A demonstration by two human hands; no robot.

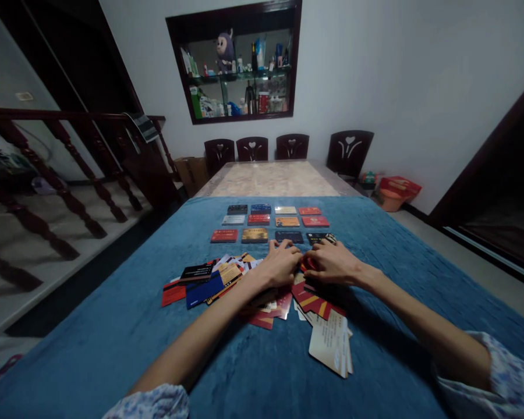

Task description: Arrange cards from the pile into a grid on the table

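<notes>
My left hand (282,262) lies over a loose heap of plastic cards, its fingers bent inward and their tips partly hidden. Close beside it, my right hand (335,262) is closed, thumb and fingers around a red card (304,263) between the two hands. Under my hands are red cards with yellow stripes (315,302), and nearer to me some cream cards (329,343) fan out. Left of my left hand, a blue card (204,290), a black card (195,272) and an orange-red card (173,293) overlap in the heap.
Beyond the heap, cards lie in three neat rows, among them a gold card (254,235) and a dark blue card (289,237). A blue cloth (126,326) covers the near part of the table (275,179). Dark chairs (350,152) stand at the far end; a railing (65,198) runs left.
</notes>
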